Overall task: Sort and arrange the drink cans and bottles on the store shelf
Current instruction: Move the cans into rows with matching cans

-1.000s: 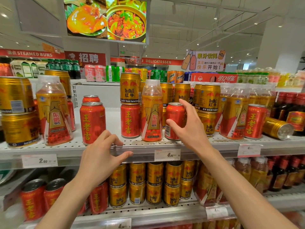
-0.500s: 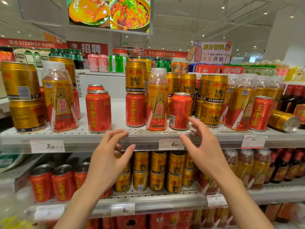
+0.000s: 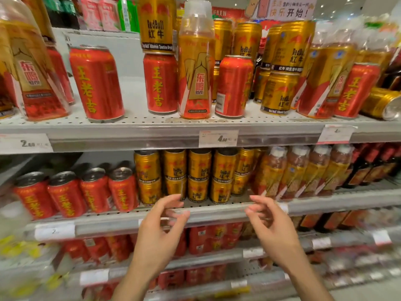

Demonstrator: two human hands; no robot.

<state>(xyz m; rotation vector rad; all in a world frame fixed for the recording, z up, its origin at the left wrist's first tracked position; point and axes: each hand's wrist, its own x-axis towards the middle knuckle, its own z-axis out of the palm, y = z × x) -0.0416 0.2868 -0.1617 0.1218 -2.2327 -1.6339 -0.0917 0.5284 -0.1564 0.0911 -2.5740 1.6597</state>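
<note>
Both hands empty, fingers loosely curled: left hand (image 3: pixel 159 230), right hand (image 3: pixel 271 227) before perforated metal shelf (image 3: pixel 134 124); glossy red cylindrical can (image 3: pixel 96 83), plastic bottle (image 3: pixel 196 68).

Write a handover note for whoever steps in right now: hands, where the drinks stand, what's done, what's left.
Left hand and right hand: both empty, fingers loosely curled, in front of the second shelf's edge.
Top shelf: still mixed. A gold can is stacked on a red can, a bottle stands between red cans, and a tipped gold can lies at far right.
Second shelf: rows grouped by type.
Left: sort the top shelf, stand up the tipped can.
</note>
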